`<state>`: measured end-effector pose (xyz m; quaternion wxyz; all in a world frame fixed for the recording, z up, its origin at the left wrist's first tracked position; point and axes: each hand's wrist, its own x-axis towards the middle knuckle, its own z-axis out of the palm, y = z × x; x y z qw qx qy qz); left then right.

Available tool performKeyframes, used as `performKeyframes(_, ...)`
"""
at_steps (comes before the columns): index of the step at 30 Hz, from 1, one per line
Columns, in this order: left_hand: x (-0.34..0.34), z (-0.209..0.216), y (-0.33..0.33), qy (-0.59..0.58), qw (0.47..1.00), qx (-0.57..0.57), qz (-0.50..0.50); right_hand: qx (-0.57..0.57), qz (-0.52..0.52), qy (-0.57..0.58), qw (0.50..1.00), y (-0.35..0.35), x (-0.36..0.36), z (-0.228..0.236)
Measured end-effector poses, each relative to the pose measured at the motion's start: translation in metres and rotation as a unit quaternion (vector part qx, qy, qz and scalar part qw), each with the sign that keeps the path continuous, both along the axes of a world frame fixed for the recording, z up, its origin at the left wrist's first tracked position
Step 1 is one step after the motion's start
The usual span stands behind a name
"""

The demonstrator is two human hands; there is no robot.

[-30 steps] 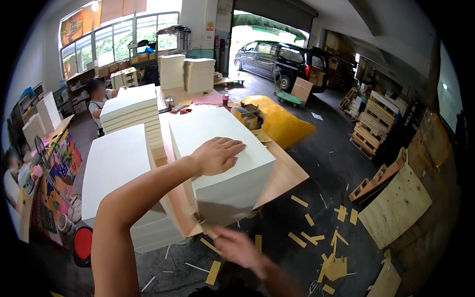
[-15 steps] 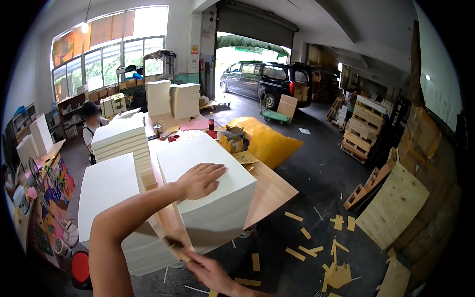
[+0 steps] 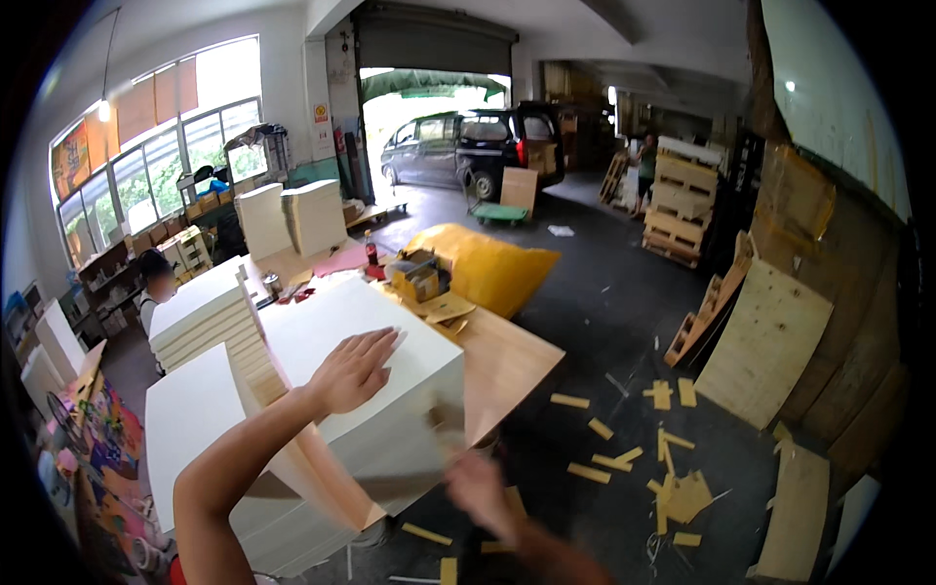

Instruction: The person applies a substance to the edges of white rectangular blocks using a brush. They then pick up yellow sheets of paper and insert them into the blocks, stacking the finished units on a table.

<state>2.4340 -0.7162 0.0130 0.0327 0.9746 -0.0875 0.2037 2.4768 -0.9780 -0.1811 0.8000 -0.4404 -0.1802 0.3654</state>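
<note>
Head view: left hand (image 3: 353, 370) flat on white block (image 3: 366, 385) running away; right hand (image 3: 478, 486) blurred, grip unclear.

Two hands in shot: left hand (image 3: 353, 370), right hand (image 3: 478, 487), blurred. Two vehicles in doorway: grey car (image 3: 421, 154), black van (image 3: 507, 136). One yellow sack (image 3: 487, 268) off table's far edge. One red bottle (image 3: 370, 255) at table's far end. One green cart (image 3: 495, 211) on floor. Two other people: one beyond table's left edge (image 3: 154, 288), one by pallets (image 3: 645, 168). Wood offcuts (image 3: 624, 458) scattered on floor, well over ten.
</note>
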Motion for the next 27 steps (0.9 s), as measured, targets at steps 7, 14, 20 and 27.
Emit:
performKeyframes(7, 0.005, -0.005, 0.005, 0.007, 0.999, 0.032, -0.005, -0.123, 0.263, -0.15, 0.945, 0.009, -0.087, 0.017)
performKeyframes(14, -0.012, 0.003, -0.003, -0.018, 0.999, -0.006, 0.047, 0.014, -0.101, 0.034, 0.994, -0.034, 0.119, -0.008)
performKeyframes(20, -0.002, 0.001, -0.004, -0.003, 0.999, -0.005, 0.05, -0.143, 0.063, -0.169, 0.973, 0.02, -0.092, -0.086)
performKeyframes(27, -0.01, 0.005, -0.001, 0.022, 0.996, -0.006, 0.088, -0.137, 0.174, -0.052, 0.974, -0.002, -0.013, -0.045)
